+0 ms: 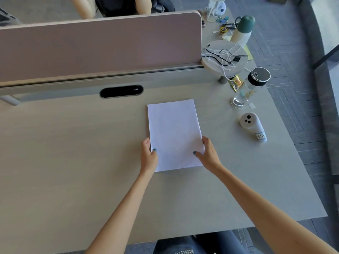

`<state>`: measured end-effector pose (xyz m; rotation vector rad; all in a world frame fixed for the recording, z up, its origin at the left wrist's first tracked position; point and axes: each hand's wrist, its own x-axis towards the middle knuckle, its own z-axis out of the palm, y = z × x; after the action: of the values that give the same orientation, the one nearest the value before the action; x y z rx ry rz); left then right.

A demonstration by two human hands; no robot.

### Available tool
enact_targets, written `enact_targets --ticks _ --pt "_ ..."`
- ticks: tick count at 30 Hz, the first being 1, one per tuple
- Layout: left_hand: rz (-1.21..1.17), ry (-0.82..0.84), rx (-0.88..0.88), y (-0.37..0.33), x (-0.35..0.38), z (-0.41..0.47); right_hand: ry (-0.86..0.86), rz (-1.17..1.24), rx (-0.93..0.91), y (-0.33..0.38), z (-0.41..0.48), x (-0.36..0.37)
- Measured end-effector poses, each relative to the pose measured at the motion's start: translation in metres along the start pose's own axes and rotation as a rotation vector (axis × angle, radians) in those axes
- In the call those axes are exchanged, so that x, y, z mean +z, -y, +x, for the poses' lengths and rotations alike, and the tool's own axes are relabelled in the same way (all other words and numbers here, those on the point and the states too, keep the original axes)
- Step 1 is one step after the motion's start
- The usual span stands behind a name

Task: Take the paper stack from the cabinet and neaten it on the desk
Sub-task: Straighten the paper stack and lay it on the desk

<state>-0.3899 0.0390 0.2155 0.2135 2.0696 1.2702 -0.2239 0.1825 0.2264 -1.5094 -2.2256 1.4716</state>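
Note:
A white paper stack (174, 132) lies flat on the light wooden desk (73, 153), a little right of centre, its sheets lined up. My left hand (149, 154) grips the stack's lower left edge, thumb on top. My right hand (209, 153) grips the lower right edge the same way. No cabinet is in view.
A pink divider panel (100, 46) runs along the desk's back, with a black cable slot (121, 91) below it. To the right stand a clear bottle (249, 87), a white handheld device (253, 125), a round stand with cables (224, 55) and a green-capped flask (242, 30). A person sits behind the divider.

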Motion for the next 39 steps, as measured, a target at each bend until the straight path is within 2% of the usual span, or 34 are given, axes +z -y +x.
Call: enact_targets --ticks 7,11,19,24,30,39 --pt "0.087 0.063 0.05 0.01 0.002 0.001 0.046 -0.077 0.008 0.002 0.0 -0.003" --pt "0.152 0.014 0.091 -0.004 0.004 -0.004 -0.001 -0.16 -0.07 0.005 0.003 -0.004" --pt "0.759 -0.012 0.522 -0.016 0.019 0.018 -0.039 -0.391 -0.341 0.021 0.028 0.015" --pt "1.07 -0.014 0.646 -0.003 0.029 0.038 -0.04 -0.59 -0.487 0.015 0.052 0.029" --pt "1.205 -0.02 0.657 0.008 0.04 0.05 -0.049 -0.786 -0.586 -0.002 0.07 0.04" --pt "1.243 -0.054 0.613 0.021 0.054 0.054 -0.061 -0.777 -0.634 -0.019 0.076 0.043"
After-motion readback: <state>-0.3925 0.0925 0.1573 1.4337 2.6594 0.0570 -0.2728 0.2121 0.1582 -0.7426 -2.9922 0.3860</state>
